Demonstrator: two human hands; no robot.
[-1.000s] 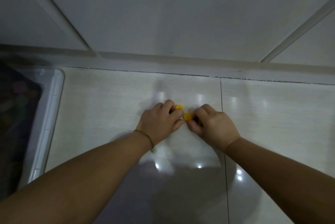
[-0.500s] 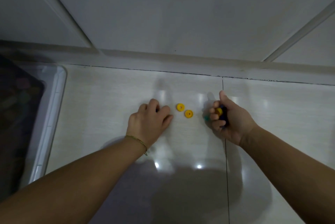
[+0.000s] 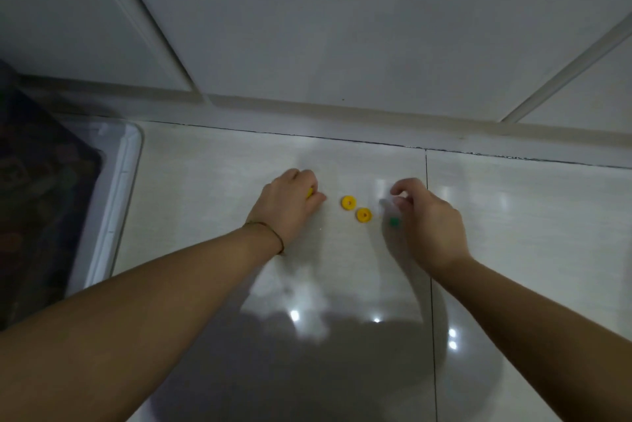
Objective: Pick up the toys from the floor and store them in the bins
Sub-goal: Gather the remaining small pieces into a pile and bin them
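Both forearms are bare; a thin golden-brown bracelet (image 3: pixel 273 236) (cord or chain, too dim to tell) circles the wrist of the left hand (image 3: pixel 290 204).

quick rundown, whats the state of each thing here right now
left hand, curled round a yellow piece
right hand, fingers curled, blurred, grip unclear
far yellow disc, flat on the floor, free
near yellow disc, flat on the floor, free
green piece, beside the right palm, held or lying unclear
bin, top open, contents too dark to tell

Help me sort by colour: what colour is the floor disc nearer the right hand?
Yellow; the disc shows best in the head view.
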